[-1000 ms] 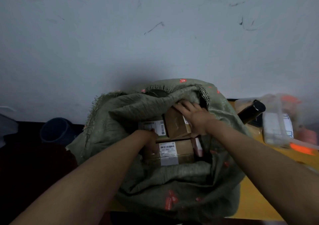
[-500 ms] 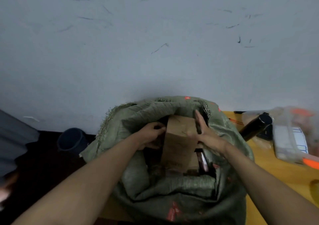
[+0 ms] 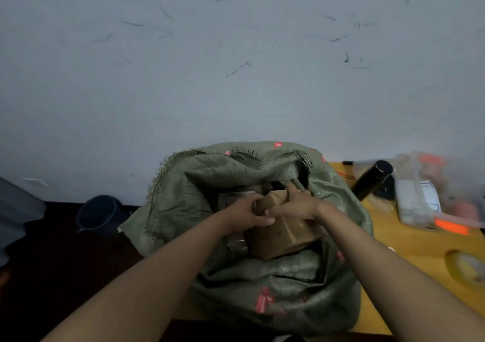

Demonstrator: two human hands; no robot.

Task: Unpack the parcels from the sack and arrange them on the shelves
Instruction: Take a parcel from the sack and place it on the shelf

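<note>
Both hands, left (image 3: 246, 214) and right (image 3: 296, 206), gripping smooth brown cardboard parcel (image 3: 286, 234), coarse woven green sack (image 3: 262, 276)

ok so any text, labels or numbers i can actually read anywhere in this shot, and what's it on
None can be read.
Red print on the green sack: blurred, no letters made out.
Pale label on a parcel inside the sack: too dim and small.
Blue-bordered white label in the clear bags on the yellow table: blurred.
Brown box held by both hands: no readable marking.
</note>
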